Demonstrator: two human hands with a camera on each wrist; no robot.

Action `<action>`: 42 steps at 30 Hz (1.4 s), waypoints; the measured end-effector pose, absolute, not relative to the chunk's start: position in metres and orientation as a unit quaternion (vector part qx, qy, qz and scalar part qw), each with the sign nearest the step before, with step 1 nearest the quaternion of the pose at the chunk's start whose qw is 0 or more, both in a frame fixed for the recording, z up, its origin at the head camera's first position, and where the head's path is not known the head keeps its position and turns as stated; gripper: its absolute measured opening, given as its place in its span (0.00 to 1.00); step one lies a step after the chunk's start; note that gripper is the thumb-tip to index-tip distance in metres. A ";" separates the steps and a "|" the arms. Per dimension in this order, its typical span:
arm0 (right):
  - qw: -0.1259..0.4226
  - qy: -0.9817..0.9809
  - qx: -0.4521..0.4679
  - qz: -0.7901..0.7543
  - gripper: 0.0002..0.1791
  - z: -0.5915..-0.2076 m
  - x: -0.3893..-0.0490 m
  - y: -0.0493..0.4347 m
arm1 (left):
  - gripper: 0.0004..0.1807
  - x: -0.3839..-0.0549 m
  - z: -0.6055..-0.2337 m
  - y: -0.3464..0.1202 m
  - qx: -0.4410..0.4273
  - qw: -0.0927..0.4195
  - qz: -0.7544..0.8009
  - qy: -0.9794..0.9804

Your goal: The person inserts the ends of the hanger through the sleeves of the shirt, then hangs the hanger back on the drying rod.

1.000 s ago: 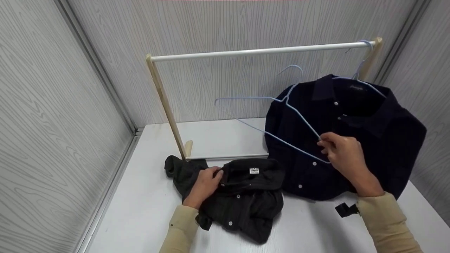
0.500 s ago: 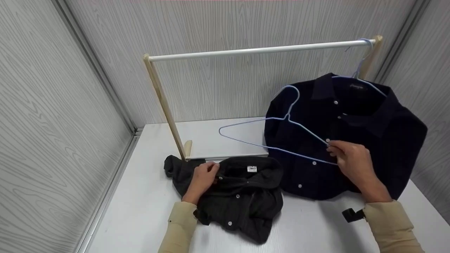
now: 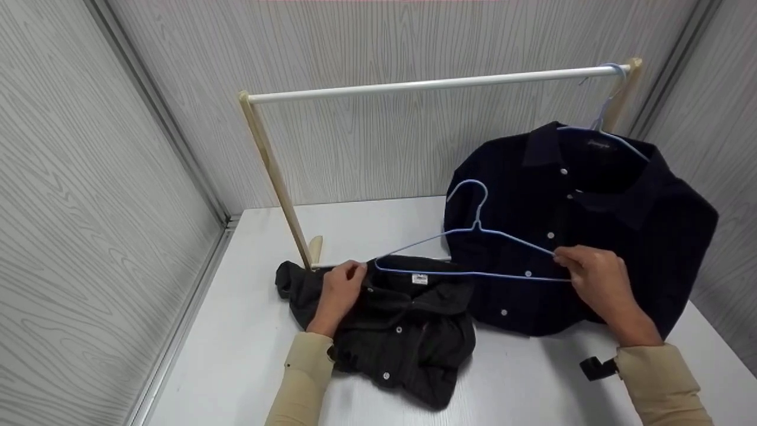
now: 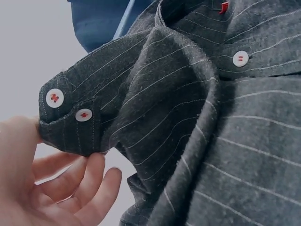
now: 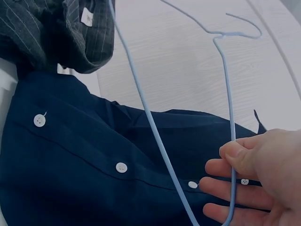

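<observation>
My right hand (image 3: 597, 281) pinches the right end of a light blue wire hanger (image 5: 155, 134), thumb on the wire and fingers behind it. The hanger's left end overlaps the neck of a dark pinstriped shirt (image 3: 408, 340) in the head view. My left hand (image 3: 340, 293) holds that shirt at the left side of its collar opening. In the left wrist view its fingers (image 4: 96, 172) are at a corner bearing two white buttons, and the thumb is mostly hidden. A navy shirt (image 3: 508, 236) hangs behind the hanger on another blue hanger (image 3: 624, 145).
A rack with a white top rail (image 3: 437, 84) and wooden posts (image 3: 272, 171) stands on the white table (image 3: 225, 331). Its lower bar passes just behind the dark shirt. Wood-grain panels (image 3: 378, 35) enclose the back and sides. A black strap (image 3: 597, 368) hangs from the right sleeve.
The hanger has come down and tilted level, its left end now over the dark shirt's neck. My right hand moved slightly right and down; my left hand lifted the collar slightly.
</observation>
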State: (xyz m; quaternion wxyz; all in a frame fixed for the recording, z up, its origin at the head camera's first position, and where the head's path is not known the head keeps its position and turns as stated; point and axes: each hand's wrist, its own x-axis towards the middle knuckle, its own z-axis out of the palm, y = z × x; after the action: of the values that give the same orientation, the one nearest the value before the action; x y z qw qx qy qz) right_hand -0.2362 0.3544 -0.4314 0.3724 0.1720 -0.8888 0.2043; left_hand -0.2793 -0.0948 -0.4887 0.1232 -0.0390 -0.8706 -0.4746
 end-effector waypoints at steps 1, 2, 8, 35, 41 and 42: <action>0.370 -0.890 0.173 0.203 0.07 -0.432 -0.236 0.354 | 0.13 -0.279 -0.487 -0.094 -0.041 0.131 -0.470 -0.872; 0.367 -0.891 0.173 0.203 0.07 -0.434 -0.236 0.353 | 0.12 -0.279 -0.487 -0.093 -0.042 0.136 -0.471 -0.870; 0.342 -0.899 0.183 0.204 0.08 -0.441 -0.234 0.344 | 0.11 -0.279 -0.483 -0.085 -0.066 0.139 -0.487 -0.860; 0.344 -0.887 0.225 0.212 0.09 -0.467 -0.237 0.297 | 0.14 -0.267 -0.473 -0.068 -0.206 0.083 -0.461 -0.859; 0.336 -0.885 0.238 0.216 0.09 -0.469 -0.239 0.281 | 0.11 -0.266 -0.469 -0.064 -0.216 0.110 -0.458 -0.855; 0.333 -0.886 0.240 0.217 0.09 -0.469 -0.239 0.279 | 0.11 -0.266 -0.468 -0.063 -0.220 0.118 -0.457 -0.854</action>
State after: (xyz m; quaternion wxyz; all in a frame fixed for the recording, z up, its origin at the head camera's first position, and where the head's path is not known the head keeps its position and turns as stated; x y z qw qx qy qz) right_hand -0.2389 0.2790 -0.4690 0.3328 0.2405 -0.8856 0.2170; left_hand -0.2655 -0.0628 -0.4677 0.1176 -0.2203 -0.8539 -0.4566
